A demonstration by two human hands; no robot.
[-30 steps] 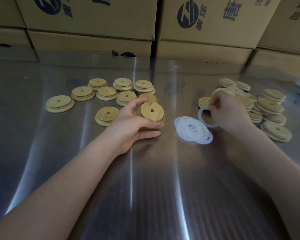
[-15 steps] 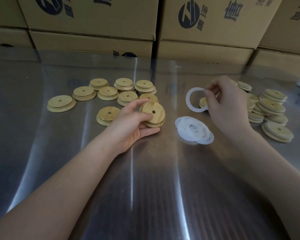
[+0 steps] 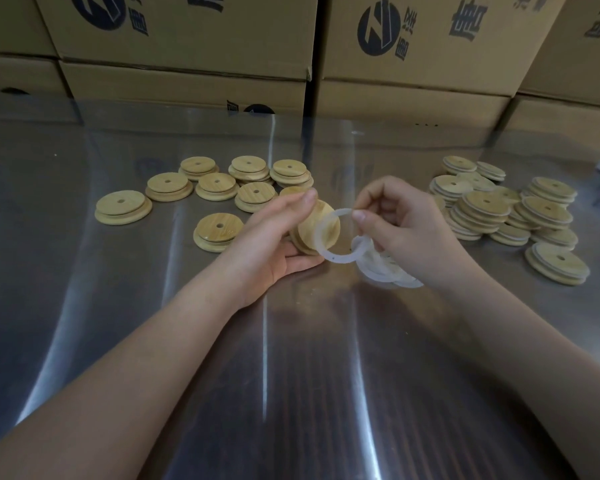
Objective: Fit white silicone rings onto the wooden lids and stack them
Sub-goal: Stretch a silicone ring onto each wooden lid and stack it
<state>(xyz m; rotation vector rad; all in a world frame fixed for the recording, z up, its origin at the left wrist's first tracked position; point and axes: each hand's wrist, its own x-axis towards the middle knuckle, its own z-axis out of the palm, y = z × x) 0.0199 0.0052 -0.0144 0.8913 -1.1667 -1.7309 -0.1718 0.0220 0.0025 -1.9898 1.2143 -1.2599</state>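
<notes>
**While the left hand holds a lid, the right hand presents a ring**

Where the steel table (image 3: 291,375) extends to the left, bare wooden lids (image 3: 123,206) lie flat, some in low stacks. Right of them, the left hand (image 3: 274,237) curls its fingers and thumb round a wooden lid (image 3: 317,223), held tilted on edge above the table. A white silicone ring (image 3: 340,260) overlaps that lid's right edge; contact cannot be confirmed. The right hand (image 3: 406,233) pinches the ring's top between thumb and forefinger. Loose rings (image 3: 388,277) lie piled beneath this hand. Ringed lids (image 3: 548,206) are stacked at far right. Printed cartons (image 3: 187,36) line the rear.
</notes>
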